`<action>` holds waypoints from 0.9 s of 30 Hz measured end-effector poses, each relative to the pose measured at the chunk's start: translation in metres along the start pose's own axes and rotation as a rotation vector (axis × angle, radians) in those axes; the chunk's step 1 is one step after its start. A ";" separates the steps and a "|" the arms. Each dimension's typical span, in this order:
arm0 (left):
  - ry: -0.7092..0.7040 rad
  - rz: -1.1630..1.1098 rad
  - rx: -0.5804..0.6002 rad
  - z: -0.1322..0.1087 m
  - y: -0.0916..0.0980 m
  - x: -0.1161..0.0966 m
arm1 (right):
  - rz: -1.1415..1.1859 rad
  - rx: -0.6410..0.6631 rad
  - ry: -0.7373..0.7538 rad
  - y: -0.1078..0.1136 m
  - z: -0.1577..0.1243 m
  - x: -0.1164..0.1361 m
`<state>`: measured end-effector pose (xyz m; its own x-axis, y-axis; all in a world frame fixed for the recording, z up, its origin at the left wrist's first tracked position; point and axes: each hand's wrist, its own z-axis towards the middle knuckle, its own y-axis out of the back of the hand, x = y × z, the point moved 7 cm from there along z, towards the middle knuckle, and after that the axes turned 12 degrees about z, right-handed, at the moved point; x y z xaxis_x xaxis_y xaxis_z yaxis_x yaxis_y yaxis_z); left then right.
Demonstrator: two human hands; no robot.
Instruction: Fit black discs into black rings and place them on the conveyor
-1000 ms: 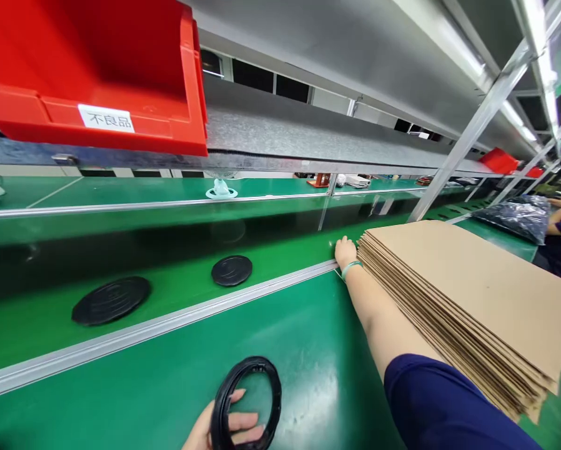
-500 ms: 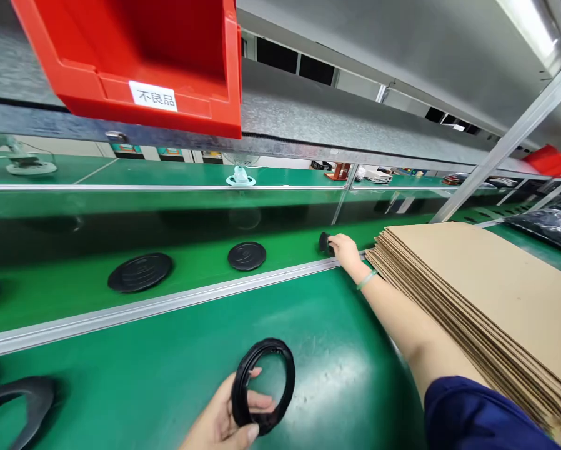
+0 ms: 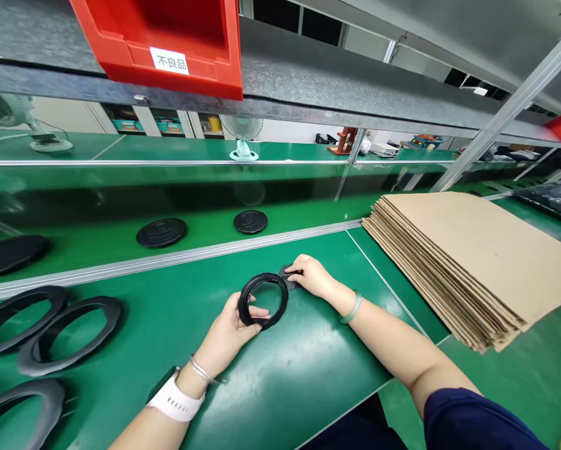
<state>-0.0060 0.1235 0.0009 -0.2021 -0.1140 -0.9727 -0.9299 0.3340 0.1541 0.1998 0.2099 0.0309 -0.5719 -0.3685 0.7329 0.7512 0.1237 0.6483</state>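
Over the green table, my left hand [image 3: 236, 322] grips a round black ring [image 3: 280, 306] by its left and lower edge, fingers passing through the opening. My right hand [image 3: 308, 275] pinches a small black disc-like part [image 3: 290, 277] at the ring's upper right. The part and the ring overlap in view; whether they touch I cannot tell. Beyond the metal rail, black discs lie on the green belt, one [image 3: 250, 221] behind the ring and another [image 3: 161, 232] farther left.
Larger black rings [image 3: 69, 334] lie on the table at left. A stack of cardboard sheets [image 3: 472, 250] stands at right. A red bin [image 3: 168, 50] sits on the grey shelf [image 3: 308, 81] overhead. A slanted metal post [image 3: 500, 122] rises behind the cardboard.
My right hand has come back from the belt toward the ring, bringing the small black part. The view has shifted, showing more of my left arm and the rings at left.
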 end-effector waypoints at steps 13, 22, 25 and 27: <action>0.097 0.170 0.036 -0.003 0.010 -0.006 | 0.201 -0.326 -0.098 0.030 -0.010 -0.005; 0.072 0.093 -0.148 -0.001 0.011 0.003 | 0.160 -0.214 0.368 -0.003 -0.043 0.085; 0.071 0.120 -0.178 -0.002 0.011 0.006 | 0.024 -0.164 0.496 -0.026 -0.048 0.095; 0.078 0.140 -0.187 -0.003 0.010 0.007 | -0.045 -0.168 0.551 -0.034 -0.049 0.096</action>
<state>-0.0176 0.1233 -0.0036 -0.3496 -0.1529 -0.9244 -0.9303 0.1734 0.3231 0.1351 0.1253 0.0690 -0.3822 -0.8011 0.4607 0.7980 -0.0347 0.6017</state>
